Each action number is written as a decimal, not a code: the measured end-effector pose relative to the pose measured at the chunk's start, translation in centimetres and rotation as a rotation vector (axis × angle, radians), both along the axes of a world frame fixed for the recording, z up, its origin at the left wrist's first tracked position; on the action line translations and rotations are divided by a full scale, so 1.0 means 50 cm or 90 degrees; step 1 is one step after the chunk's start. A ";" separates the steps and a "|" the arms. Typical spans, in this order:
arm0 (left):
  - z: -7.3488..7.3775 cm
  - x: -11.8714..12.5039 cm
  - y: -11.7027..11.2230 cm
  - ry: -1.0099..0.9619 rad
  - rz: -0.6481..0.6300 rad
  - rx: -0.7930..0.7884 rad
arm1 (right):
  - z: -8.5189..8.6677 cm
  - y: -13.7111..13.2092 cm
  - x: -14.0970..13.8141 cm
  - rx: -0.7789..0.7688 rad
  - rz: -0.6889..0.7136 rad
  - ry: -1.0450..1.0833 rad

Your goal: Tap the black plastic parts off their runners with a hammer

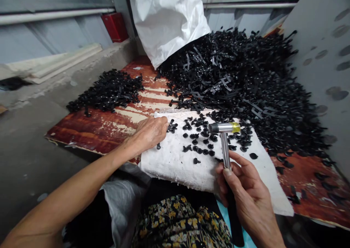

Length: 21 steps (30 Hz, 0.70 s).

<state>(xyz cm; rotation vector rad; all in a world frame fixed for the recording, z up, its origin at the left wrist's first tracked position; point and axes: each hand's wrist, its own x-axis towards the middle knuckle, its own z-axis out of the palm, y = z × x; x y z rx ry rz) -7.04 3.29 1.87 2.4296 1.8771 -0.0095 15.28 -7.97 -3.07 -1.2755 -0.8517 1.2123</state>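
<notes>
My right hand (pixel 244 188) grips a small two-faced mallet (pixel 224 146) by its neck and black handle. The mallet's head, one face black and one yellow, is raised over a white cloth (pixel 166 164). On the cloth's left side my left hand (pixel 151 133) is closed, knuckles up, on small black plastic parts (pixel 172 126) that stick out at its fingertips; another end pokes out below the hand. How many it holds is hidden. Loose black round-headed pieces (pixel 205 141) lie scattered on the cloth between both hands.
A large heap of black parts (pixel 235 69) covers the back and right of the worn reddish board (pixel 79 128). A smaller pile (pixel 109 89) lies at the back left. A white sack (pixel 169 22) hangs over the heap, and a grey panel (pixel 314 73) stands at right.
</notes>
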 end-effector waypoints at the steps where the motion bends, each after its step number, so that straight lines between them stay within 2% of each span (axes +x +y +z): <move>1: 0.000 -0.002 0.001 0.020 0.015 0.000 | 0.000 0.000 0.000 0.000 0.001 0.002; 8: 0.006 -0.023 -0.010 0.075 0.043 0.007 | 0.000 -0.002 0.001 0.006 0.001 -0.011; 15: 0.009 -0.002 -0.034 0.099 0.080 -0.014 | -0.003 -0.002 0.002 0.013 -0.001 -0.015; 21: -0.003 0.013 -0.039 0.099 0.041 0.001 | -0.001 -0.002 0.002 0.011 -0.001 -0.019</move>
